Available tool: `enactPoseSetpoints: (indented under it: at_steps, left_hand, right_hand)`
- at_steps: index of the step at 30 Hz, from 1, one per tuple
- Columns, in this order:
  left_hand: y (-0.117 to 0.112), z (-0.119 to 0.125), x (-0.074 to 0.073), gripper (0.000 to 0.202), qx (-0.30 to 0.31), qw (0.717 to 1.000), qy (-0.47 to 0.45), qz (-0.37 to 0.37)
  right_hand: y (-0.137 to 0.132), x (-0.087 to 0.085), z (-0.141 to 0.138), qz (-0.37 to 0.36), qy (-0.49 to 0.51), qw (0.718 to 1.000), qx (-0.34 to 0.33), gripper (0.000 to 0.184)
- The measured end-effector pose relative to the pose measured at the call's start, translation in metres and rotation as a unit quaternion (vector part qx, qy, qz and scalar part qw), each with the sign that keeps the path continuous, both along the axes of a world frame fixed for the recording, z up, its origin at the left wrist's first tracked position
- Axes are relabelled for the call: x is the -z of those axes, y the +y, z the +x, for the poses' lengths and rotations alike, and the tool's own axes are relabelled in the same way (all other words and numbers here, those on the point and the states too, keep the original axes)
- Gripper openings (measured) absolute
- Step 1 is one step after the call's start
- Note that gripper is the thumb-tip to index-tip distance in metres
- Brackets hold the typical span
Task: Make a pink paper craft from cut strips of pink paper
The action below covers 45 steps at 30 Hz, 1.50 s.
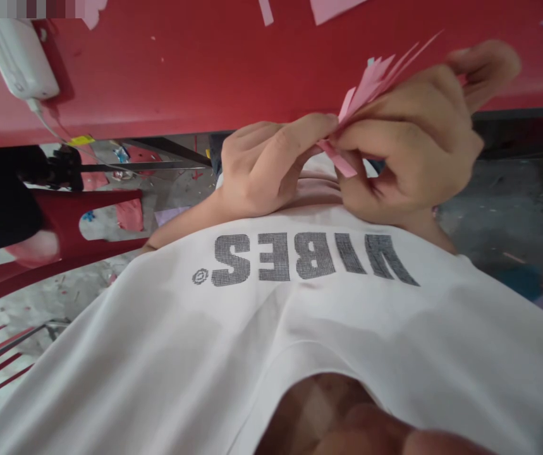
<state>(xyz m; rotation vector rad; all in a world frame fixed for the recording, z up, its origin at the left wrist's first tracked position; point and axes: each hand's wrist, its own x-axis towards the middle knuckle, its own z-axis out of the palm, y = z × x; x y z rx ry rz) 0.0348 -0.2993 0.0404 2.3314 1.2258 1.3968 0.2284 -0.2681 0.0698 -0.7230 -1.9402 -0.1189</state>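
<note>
- Over the edge of a red table [110, 76], I see a bundle of pink paper strips [366, 88] held up between both hands, in front of the chest, its cut ends fanning away toward the table.
- My right hand [408, 139] pinches the bundle between thumb and curled fingers, pressed tightly together around its middle.
- My left hand [262, 167] is curled, its fingertips pressed to the bundle's lower end; the thumb's hold is hidden from me.
- One pink strip hangs below, between the hands.
- Across the table's far corner lies a white power adapter [18, 60] with its cord.
- Off to the left, long scissors [143, 166] show near a red plastic chair [62, 218].
- Below the hands is a white T-shirt [313, 259] printed "VIBES", and paper scraps dot the concrete floor [10, 309].
</note>
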Motion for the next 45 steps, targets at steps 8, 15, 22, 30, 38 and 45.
enactPoseSetpoints:
  at_steps: [8, 15, 22, 30, 38, 45]
  left_hand:
    - [0.001, 0.003, -0.007, 0.017, -0.014, 0.998, -0.006, 0.065]
    - [-0.001, 0.004, -0.006, 0.019, 0.011, 0.999, -0.031, -0.044]
    - [-0.003, 0.009, -0.010, 0.013, -0.019, 0.999, -0.038, -0.016]
    - [0.002, 0.008, -0.003, 0.011, 0.024, 0.997, -0.074, -0.016]
    - [0.001, 0.005, -0.006, 0.010, 0.037, 0.996, -0.061, -0.056]
    - [0.000, 0.005, -0.005, 0.016, 0.021, 0.995, -0.059, -0.077]
  right_hand:
    - [-0.009, -0.007, 0.009, -0.111, -0.054, 0.992, 0.010, 0.010]
    - [-0.014, -0.011, 0.009, -0.158, -0.054, 0.986, 0.008, 0.014]
    - [-0.013, -0.010, 0.007, -0.146, -0.093, 0.984, 0.028, 0.014]
    - [-0.012, -0.009, 0.006, -0.162, -0.104, 0.981, 0.032, 0.015]
    - [-0.012, -0.011, 0.006, -0.172, -0.106, 0.979, 0.037, 0.014]
    - [-0.012, -0.010, 0.006, -0.179, -0.116, 0.976, 0.047, 0.015]
